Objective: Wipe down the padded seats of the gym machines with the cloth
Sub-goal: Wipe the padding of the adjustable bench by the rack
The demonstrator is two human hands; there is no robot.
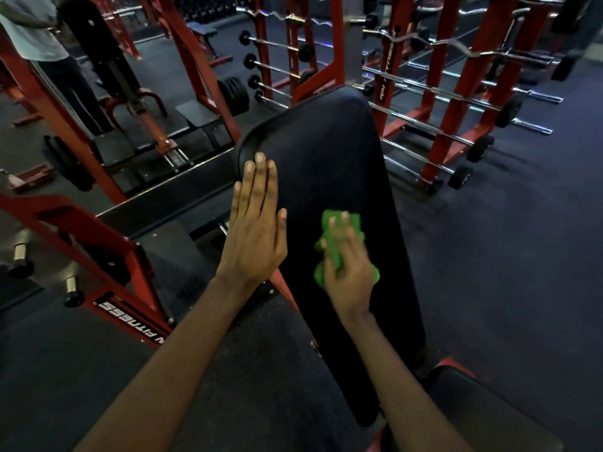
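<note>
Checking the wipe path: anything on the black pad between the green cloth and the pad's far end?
Nothing visible. The right hand holds the green cloth on the black pad; the pad beyond it, up to the rounded far end, shows bare. The left hand lies flat on the pad's left edge, beside the cloth, not ahead.

Upside down on a red frame base (pixel 130 316), lower left: white "FITNESS" on a black strip, with an "N" ahead of it. Running up a red rack post (pixel 388 78): white lettering, seemingly "RN FITNESS", partly blurred.
</note>
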